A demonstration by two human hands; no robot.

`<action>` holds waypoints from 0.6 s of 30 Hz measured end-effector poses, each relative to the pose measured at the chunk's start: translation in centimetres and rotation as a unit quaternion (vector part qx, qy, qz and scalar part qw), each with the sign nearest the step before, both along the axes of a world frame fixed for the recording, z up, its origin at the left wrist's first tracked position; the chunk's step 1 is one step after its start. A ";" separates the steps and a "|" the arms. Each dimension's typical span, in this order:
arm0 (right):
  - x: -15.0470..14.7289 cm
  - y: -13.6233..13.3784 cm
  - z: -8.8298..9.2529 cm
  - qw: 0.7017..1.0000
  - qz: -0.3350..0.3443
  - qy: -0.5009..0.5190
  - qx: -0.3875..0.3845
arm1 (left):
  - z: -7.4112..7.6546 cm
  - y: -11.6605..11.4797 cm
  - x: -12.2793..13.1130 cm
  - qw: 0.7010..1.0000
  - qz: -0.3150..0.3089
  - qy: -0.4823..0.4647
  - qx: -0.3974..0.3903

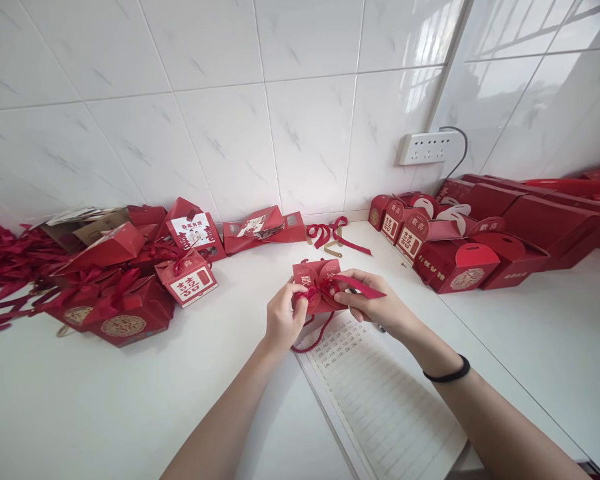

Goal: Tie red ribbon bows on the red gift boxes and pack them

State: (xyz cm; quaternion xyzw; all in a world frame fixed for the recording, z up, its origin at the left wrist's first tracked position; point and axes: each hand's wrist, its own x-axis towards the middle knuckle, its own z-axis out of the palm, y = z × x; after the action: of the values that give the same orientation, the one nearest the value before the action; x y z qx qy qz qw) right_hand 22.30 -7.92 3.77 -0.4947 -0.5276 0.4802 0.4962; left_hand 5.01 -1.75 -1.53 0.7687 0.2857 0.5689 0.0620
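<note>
A small red gift box stands on the white table, just behind an open notebook. A red ribbon crosses the front of the box in a bow-like bunch. My left hand pinches the ribbon at the box's left side, fingers closed. On the right side my right hand is closed on the same ribbon, and a loose end lies over its fingers. A twisted red cord hangs from the box onto the notebook's top edge. The knot is partly hidden by my fingertips.
Red boxes with ribbons are heaped at left. Flat red boxes and a loose ribbon lie by the tiled wall. Rows of red boxes stand at right, below a white power strip.
</note>
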 end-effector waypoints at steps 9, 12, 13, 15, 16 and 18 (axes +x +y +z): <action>-0.1 0.0 0.0 0.997 -0.023 0.072 -0.016 | 0.0 0.0 0.0 1.000 -0.003 -0.002 0.002; -0.2 0.0 0.2 0.998 -0.064 0.020 0.006 | 0.0 0.0 0.0 1.000 -0.005 -0.001 -0.005; -0.1 0.0 0.1 0.997 -0.074 0.007 0.024 | -0.1 0.0 0.0 1.000 -0.006 -0.001 -0.007; 0.0 0.2 -0.1 0.995 -0.085 -0.010 0.051 | -0.1 0.0 0.0 1.000 -0.006 -0.001 -0.008; 0.1 0.2 -0.2 0.995 -0.084 -0.013 0.056 | -0.1 0.0 0.0 1.000 -0.005 -0.001 -0.009; 0.3 0.3 -0.4 0.997 -0.067 -0.005 0.048 | -0.1 0.0 0.0 1.000 -0.004 0.000 -0.009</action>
State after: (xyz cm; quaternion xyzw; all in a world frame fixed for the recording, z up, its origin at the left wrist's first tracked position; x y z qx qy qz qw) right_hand 22.57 -7.65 3.41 -0.5072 -0.5182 0.4174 0.5478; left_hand 5.03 -1.74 -1.67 0.7692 0.2883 0.5659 0.0713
